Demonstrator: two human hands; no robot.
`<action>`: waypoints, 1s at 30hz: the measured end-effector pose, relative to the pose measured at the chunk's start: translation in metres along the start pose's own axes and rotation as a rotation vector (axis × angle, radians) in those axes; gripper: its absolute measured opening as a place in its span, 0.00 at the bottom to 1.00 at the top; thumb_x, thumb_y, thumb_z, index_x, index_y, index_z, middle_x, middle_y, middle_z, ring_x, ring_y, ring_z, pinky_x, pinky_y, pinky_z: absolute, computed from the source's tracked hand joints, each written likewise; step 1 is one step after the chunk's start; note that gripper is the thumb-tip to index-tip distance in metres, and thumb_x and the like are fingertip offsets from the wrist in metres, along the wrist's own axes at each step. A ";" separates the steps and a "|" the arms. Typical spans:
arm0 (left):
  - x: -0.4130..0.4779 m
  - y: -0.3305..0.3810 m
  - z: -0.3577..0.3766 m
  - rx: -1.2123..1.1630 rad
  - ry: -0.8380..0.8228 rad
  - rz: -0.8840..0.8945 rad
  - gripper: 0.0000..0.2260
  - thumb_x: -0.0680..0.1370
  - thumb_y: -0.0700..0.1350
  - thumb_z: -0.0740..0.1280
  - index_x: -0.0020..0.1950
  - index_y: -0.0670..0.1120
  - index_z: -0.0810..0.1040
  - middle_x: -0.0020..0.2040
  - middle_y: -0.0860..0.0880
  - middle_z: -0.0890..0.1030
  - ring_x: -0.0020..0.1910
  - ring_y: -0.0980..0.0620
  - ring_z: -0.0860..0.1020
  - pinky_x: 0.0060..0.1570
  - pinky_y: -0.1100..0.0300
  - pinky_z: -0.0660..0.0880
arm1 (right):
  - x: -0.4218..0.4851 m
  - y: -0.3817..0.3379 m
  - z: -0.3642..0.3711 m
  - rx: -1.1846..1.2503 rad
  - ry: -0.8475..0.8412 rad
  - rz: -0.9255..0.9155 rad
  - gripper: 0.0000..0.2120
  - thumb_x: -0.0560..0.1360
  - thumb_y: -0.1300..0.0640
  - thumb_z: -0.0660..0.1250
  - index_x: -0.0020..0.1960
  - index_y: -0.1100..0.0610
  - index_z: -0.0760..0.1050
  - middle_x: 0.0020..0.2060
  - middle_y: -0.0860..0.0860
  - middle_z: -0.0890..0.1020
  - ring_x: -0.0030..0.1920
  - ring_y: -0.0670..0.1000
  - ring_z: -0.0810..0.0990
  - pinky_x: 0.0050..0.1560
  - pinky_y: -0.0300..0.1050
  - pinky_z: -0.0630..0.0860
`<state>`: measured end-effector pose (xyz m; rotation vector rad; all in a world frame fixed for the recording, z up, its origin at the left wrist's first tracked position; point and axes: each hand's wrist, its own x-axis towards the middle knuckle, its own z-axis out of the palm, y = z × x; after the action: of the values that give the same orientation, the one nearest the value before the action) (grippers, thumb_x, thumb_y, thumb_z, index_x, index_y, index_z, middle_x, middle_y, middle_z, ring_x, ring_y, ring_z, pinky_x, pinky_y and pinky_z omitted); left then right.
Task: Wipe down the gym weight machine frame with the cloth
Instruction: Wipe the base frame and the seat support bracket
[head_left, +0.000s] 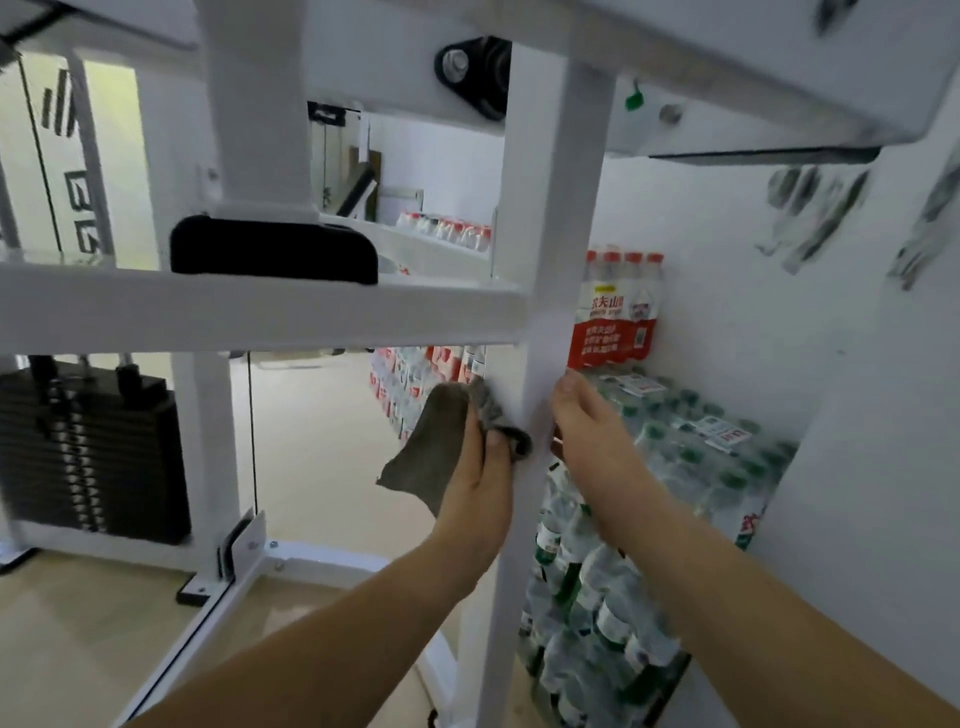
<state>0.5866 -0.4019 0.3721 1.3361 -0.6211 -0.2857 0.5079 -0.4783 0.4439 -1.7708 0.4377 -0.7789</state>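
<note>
The left hand (478, 467) grips the grey cloth (436, 441) bunched against the left face of the machine's white upright post (550, 260), while the right hand (587, 421) wraps the opposite side, seemingly bracing against the rubbing.

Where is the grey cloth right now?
In the head view, the grey cloth is just below centre, gripped by the left hand against the left side of the white upright post, below the crossbar; the right hand holds the post's other side.
</note>
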 end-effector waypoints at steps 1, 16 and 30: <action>0.001 -0.009 -0.003 0.003 -0.023 -0.042 0.23 0.82 0.63 0.54 0.78 0.67 0.59 0.72 0.53 0.73 0.68 0.53 0.74 0.70 0.48 0.71 | -0.001 0.000 0.000 -0.034 0.001 -0.019 0.18 0.87 0.48 0.53 0.74 0.43 0.70 0.64 0.42 0.79 0.62 0.43 0.78 0.67 0.46 0.74; -0.008 -0.009 0.007 -0.044 -0.088 -0.019 0.21 0.87 0.52 0.52 0.79 0.63 0.50 0.81 0.53 0.57 0.80 0.52 0.55 0.79 0.49 0.57 | 0.002 0.027 -0.008 -0.386 0.042 -0.130 0.31 0.83 0.44 0.62 0.78 0.27 0.50 0.50 0.45 0.83 0.46 0.45 0.83 0.47 0.42 0.81; 0.009 0.009 0.003 -0.054 -0.108 -0.034 0.25 0.87 0.51 0.52 0.82 0.61 0.47 0.82 0.58 0.51 0.81 0.56 0.51 0.80 0.52 0.53 | 0.033 0.038 -0.024 -1.053 0.154 -0.950 0.35 0.82 0.56 0.66 0.82 0.59 0.53 0.83 0.56 0.53 0.83 0.57 0.51 0.75 0.63 0.67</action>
<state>0.5908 -0.4072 0.3831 1.2861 -0.6775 -0.4019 0.5178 -0.5289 0.4220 -2.9847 0.0380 -1.5174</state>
